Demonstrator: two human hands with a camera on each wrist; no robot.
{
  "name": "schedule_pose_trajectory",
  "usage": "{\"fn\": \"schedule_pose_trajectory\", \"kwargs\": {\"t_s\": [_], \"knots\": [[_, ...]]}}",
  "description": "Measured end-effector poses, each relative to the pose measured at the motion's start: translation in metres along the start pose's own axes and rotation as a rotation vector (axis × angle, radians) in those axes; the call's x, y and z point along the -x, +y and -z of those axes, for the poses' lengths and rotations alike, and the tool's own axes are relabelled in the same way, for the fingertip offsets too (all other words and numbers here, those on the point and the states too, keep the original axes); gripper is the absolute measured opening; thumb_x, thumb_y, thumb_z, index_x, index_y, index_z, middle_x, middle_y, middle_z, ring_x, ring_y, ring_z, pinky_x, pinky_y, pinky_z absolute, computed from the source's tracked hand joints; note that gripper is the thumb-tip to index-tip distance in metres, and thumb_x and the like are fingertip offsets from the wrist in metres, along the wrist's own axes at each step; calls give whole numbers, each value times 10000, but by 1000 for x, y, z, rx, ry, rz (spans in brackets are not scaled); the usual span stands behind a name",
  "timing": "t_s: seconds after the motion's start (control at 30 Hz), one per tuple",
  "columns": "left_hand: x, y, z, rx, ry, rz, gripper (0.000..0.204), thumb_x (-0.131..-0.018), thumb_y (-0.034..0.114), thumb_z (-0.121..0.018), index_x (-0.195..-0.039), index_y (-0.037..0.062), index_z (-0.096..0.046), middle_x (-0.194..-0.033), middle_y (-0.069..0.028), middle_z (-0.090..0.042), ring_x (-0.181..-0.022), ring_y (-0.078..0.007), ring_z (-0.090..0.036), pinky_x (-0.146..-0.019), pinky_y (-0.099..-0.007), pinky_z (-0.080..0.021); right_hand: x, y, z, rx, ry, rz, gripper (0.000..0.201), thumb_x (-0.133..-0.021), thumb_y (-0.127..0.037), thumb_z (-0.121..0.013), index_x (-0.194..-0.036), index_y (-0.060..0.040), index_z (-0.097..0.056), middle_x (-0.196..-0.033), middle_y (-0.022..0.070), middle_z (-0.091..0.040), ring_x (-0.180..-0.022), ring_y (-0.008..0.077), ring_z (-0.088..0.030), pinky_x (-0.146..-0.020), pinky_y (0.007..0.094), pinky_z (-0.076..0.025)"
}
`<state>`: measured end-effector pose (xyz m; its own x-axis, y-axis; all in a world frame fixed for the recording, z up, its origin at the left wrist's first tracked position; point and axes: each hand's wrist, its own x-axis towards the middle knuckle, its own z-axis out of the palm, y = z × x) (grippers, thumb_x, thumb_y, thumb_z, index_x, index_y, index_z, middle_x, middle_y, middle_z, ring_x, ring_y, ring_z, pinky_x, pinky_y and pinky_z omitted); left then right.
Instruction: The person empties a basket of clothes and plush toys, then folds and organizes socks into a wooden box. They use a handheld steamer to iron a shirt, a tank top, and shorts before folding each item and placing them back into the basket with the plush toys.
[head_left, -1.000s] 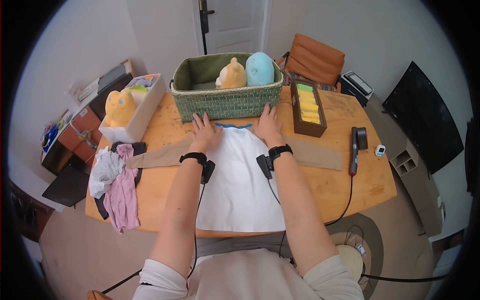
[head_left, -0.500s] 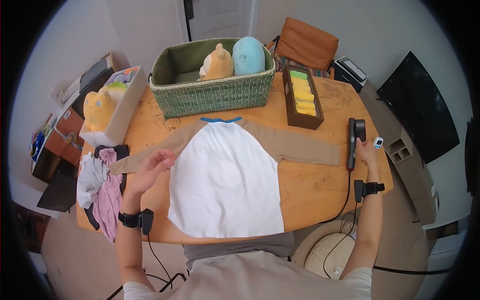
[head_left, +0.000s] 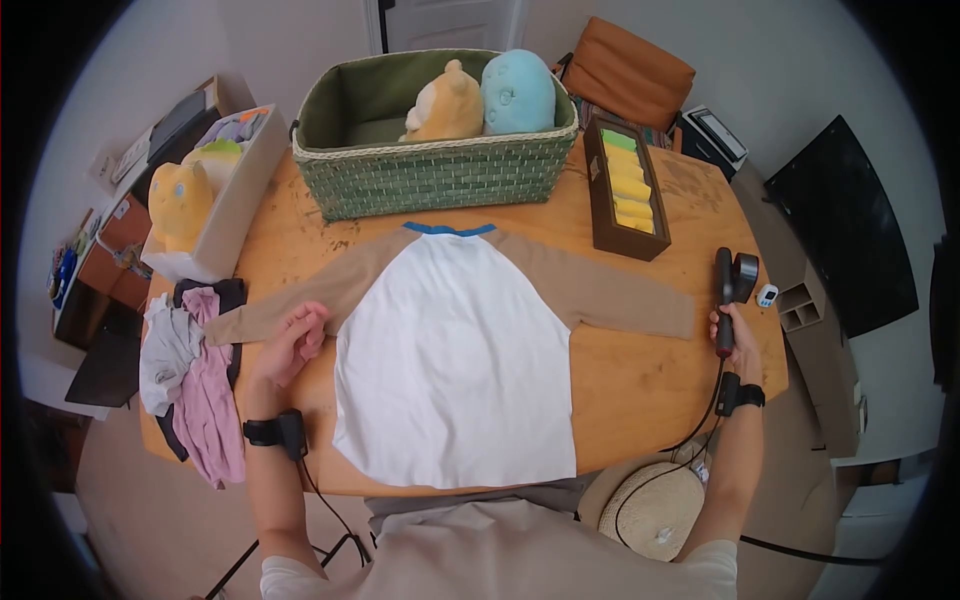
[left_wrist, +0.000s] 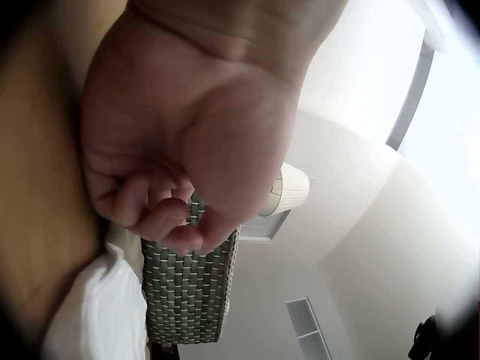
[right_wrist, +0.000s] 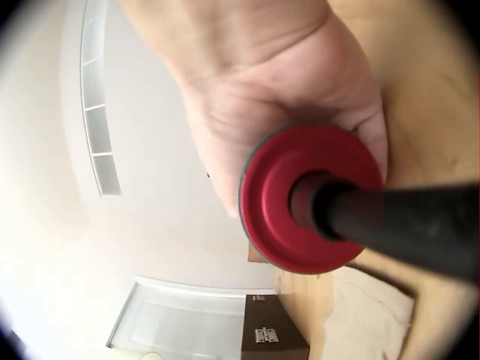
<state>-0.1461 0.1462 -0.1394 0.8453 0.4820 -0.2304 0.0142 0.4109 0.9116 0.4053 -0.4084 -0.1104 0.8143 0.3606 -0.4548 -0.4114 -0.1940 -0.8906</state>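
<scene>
A white shirt [head_left: 455, 350] with tan sleeves and a blue collar lies flat on the wooden table. The right hand [head_left: 740, 345] grips the handle of a black corded steamer-like tool [head_left: 725, 300] right of the shirt's sleeve. In the right wrist view the tool's red round end [right_wrist: 307, 199] and cord fill the space before the palm. Beside the shirt's left edge, the left hand [head_left: 292, 345] holds nothing, its fingers loosely bent. The left wrist view shows the same hand [left_wrist: 187, 135] near the white cloth [left_wrist: 105, 311].
Behind the shirt stands a green basket [head_left: 435, 185] with two plush toys. A white box [head_left: 235, 215] with a yellow plush and crumpled clothes [head_left: 205, 390] are at the left. A brown box [head_left: 630, 240] of yellow items and a small timer [head_left: 767, 294] are at the right.
Both hands have left the shirt's collar area and moved apart. The right hand has taken hold of the black tool; the left hand has come to the shirt's left side.
</scene>
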Motion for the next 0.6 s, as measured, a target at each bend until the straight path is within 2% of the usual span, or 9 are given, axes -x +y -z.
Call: {"fn": "schedule_pose_trajectory", "kwargs": {"t_s": [0.1,0.13,0.23,0.33,0.43,0.47,0.53,0.57,0.6], "knots": [[2,2,1,35,-8,1,156,-1058,225,-540,-1140,101,-587,-711,61,-430,-598,-47,-367,-539,-206,-294,23,5,-20,-633,-369,93,261,-999,-112,-533,-1243,-29,-499,-761,10,-462,-582,103,-477,-546,243,-444],[3,2,0,38,-32,-8,150,-1058,222,-539,-1137,104,-587,-713,61,-426,-606,-48,-367,-548,-205,-296,32,8,-31,-818,-382,93,288,-1040,-176,-497,-1286,-26,-499,-737,14,-452,-533,104,-462,-508,247,-440],[7,2,-5,35,-15,-18,141,-1059,216,-537,-1135,109,-587,-716,61,-425,-617,-51,-366,-558,-206,-300,78,4,-80,-738,-485,149,369,-1084,-295,-432,-1322,-20,-496,-697,25,-448,-444,121,-427,-430,259,-416],[7,2,-7,-2,-8,-4,140,-1058,211,-536,-1139,108,-587,-720,60,-429,-622,-50,-367,-561,-206,-300,137,-7,-159,-539,-428,221,477,-1100,-393,-369,-1365,-15,-483,-663,38,-457,-378,139,-411,-367,265,-383],[1,1,-5,-37,-4,4,144,-1056,205,-541,-1146,104,-588,-727,61,-431,-625,-48,-365,-564,-204,-298,130,-11,-191,65,-131,315,449,-1073,-415,-449,-1313,-45,-533,-707,64,-567,-432,127,-487,-410,272,-404],[2,-2,-3,-40,24,-16,145,-1054,201,-544,-1150,102,-588,-732,62,-432,-627,-47,-362,-564,-203,-297,118,-11,-198,61,-121,301,449,-1073,-415,-449,-1313,-45,-533,-707,64,-567,-432,127,-487,-410,272,-404],[4,-4,-4,-44,8,-17,145,-1051,198,-548,-1152,102,-590,-734,64,-430,-631,-45,-362,-564,-202,-295,101,-8,-217,657,218,905,285,-1035,-313,-573,-1136,-47,-597,-731,58,-594,-501,110,-517,-490,278,-419],[5,-3,-4,-45,-2,-38,146,-1049,195,-553,-1155,102,-591,-737,66,-427,-635,-43,-361,-564,-202,-293,112,-18,-229,538,200,803,169,-976,-205,-674,-992,-52,-606,-748,34,-587,-566,98,-538,-545,273,-412],[4,-1,-5,-38,14,-48,146,-1049,195,-553,-1155,102,-591,-737,66,-427,-635,-43,-361,-564,-202,-293,108,-20,-229,542,183,813,169,-976,-205,-674,-992,-52,-606,-748,34,-587,-566,98,-538,-545,273,-412]]}}
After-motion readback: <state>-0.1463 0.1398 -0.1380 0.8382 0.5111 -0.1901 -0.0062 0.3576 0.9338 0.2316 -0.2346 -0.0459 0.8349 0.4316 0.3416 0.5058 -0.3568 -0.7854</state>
